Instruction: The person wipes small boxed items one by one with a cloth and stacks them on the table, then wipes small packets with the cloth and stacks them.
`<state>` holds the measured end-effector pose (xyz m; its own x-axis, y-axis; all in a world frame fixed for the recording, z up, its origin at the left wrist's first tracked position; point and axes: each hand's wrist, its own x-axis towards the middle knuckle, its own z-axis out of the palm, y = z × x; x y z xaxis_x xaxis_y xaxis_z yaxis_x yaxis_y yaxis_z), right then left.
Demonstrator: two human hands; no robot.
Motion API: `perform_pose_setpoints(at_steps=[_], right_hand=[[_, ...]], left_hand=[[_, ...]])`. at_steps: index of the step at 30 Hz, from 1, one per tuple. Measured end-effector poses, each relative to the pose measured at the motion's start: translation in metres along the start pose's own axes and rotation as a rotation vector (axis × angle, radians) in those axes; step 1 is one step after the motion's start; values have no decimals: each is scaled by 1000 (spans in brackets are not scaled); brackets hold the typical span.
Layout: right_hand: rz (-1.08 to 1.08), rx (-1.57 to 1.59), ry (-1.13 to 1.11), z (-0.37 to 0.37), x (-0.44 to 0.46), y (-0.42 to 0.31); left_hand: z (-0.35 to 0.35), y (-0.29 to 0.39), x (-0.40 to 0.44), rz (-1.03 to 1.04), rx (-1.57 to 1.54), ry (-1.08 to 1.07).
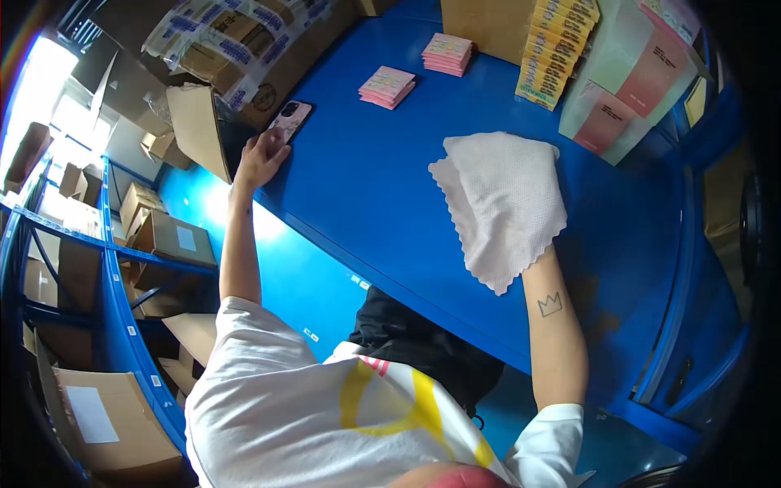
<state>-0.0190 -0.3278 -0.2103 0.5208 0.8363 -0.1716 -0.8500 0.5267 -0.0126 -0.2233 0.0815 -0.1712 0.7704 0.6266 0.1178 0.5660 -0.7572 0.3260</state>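
Note:
A pale cloth (508, 195) with a scalloped edge lies draped over my right hand, above the blue table (382, 203). The cloth hides the fingers of that hand; only the wrist and the forearm with a crown drawing show below it. At the table's left edge, my left hand (263, 159) rests with fingers bent and a little apart, its fingertips at the lower end of a phone (291, 120) in a patterned pink case. Whether it grips anything is not clear.
Two stacks of pink packets (387, 87) (447, 54) sit at the back. Yellow packets (556, 53) and pink-and-green boxes (602, 122) stand at the back right. An open carton (195, 130) stands left of the phone. Shelves with cartons (175, 240) are further left.

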Motion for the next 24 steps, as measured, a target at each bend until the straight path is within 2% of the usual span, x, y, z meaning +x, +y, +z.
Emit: perform_pose_setpoints(at_steps=[2, 4, 5, 7, 10, 12, 14, 15, 17, 19, 20, 22, 23, 24], right_hand=[[-47, -315, 29, 7, 0, -10], [-109, -624, 74, 10, -8, -24], [-142, -781, 102, 12, -14, -33], [-203, -1091, 168, 16, -27, -49], [-260, -1561, 295, 22, -54, -69], [-278, -1874, 386, 26, -76, -80], [-295, -2172, 473, 32, -93, -88], [-301, -2172, 493, 43, -107, -87], [-81, -2369, 831, 78, -141, -83], [-707, -2160, 549, 81, -164, -89], [-1074, -1917, 306, 94, -168, -72], [-1253, -1491, -266, 126, -179, -47], [-1159, -1463, -544, 148, -189, -34], [-1054, -1415, -810, 172, -201, -21]], left_hand=[[3, 7, 0, 2, -11, 0], [12, -1, 2, 126, 224, 172], [11, 14, -1, 143, 204, 166], [-2, 38, -8, 234, -80, 337], [-22, 80, -23, 292, -189, 286], [-26, 88, -23, 314, -94, 347], [-31, 97, -28, 337, -340, 402], [-39, 104, -35, 348, -351, 395], [-61, 127, -54, 427, -695, 312], [-85, 156, -78, 548, -899, 318], [-106, 175, -85, 550, -916, 310], [-145, 207, -97, 1352, -989, -16], [-147, 214, -100, 1355, -1001, -22], [-156, 186, -103, 1302, -932, -2]])
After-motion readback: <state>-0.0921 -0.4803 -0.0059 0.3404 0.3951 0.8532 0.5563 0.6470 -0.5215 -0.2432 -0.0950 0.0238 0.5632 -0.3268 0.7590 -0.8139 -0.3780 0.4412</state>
